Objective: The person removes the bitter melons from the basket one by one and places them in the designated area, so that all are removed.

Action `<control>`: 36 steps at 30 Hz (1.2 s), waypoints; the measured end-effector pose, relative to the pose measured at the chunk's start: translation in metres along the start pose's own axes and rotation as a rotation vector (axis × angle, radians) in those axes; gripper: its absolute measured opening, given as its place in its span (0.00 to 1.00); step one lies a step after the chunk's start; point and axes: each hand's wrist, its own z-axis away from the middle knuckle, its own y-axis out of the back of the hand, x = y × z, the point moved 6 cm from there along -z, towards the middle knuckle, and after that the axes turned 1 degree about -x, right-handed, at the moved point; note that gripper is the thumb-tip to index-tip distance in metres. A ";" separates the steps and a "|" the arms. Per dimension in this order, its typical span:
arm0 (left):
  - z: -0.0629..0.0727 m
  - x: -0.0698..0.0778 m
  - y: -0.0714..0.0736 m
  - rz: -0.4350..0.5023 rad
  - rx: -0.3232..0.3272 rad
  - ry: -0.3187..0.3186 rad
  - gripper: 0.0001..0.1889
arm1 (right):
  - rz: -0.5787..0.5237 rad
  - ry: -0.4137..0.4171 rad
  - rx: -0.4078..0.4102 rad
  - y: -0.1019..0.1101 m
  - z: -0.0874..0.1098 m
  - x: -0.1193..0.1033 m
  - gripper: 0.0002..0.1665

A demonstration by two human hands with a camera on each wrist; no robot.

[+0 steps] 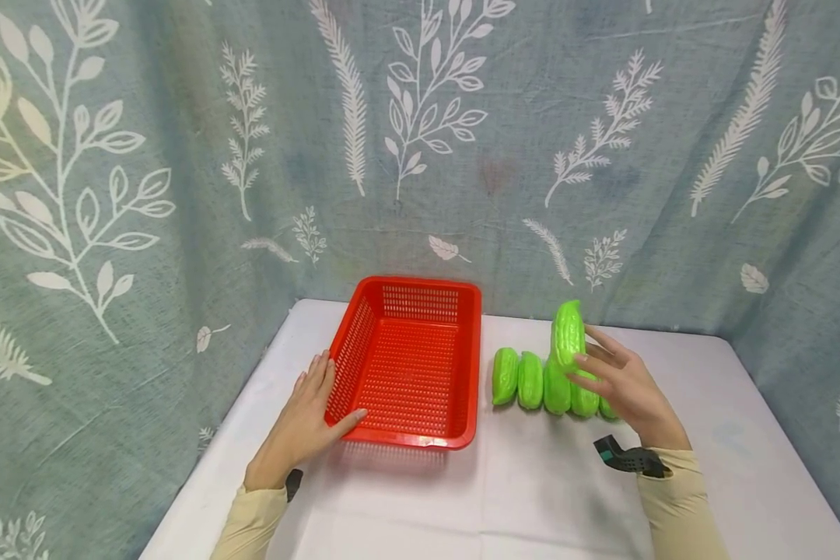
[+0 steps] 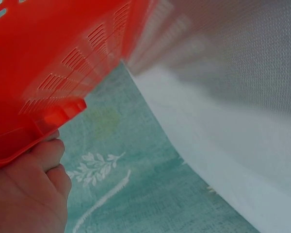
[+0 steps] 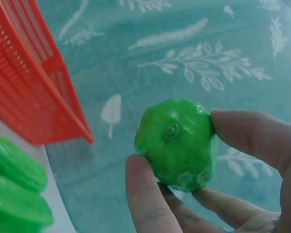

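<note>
A red plastic basket [image 1: 407,443] with slotted walls stands on the white table. At its front left corner, my left hand [image 1: 306,420] grips the rim, thumb over the top edge; the left wrist view shows bent fingers [image 2: 51,153] against the rim's underside. My right hand [image 1: 623,381] pinches a bright green, ridged bitter melon [image 1: 568,334] between thumb and fingers, raised above the others. Its round stem end faces the camera in the right wrist view, with the thumb [image 3: 252,133] on its right side. Several similar bitter melons [image 1: 505,375] lie side by side beneath, right of the basket.
The white tabletop [image 1: 532,498] extends around the basket and the melons. A grey-green curtain [image 1: 490,218] with white leaf prints hangs behind and on both sides. The basket's right wall stands close to the leftmost melon.
</note>
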 end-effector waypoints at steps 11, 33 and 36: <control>-0.001 0.001 0.000 0.003 -0.004 0.005 0.59 | 0.042 0.009 0.061 0.038 0.018 0.007 0.49; 0.001 0.002 0.002 0.012 -0.002 0.011 0.59 | -0.120 0.007 0.191 0.104 0.041 0.045 0.49; 0.000 0.003 0.003 0.016 0.003 0.010 0.59 | -0.119 -0.013 0.224 0.111 0.042 0.052 0.50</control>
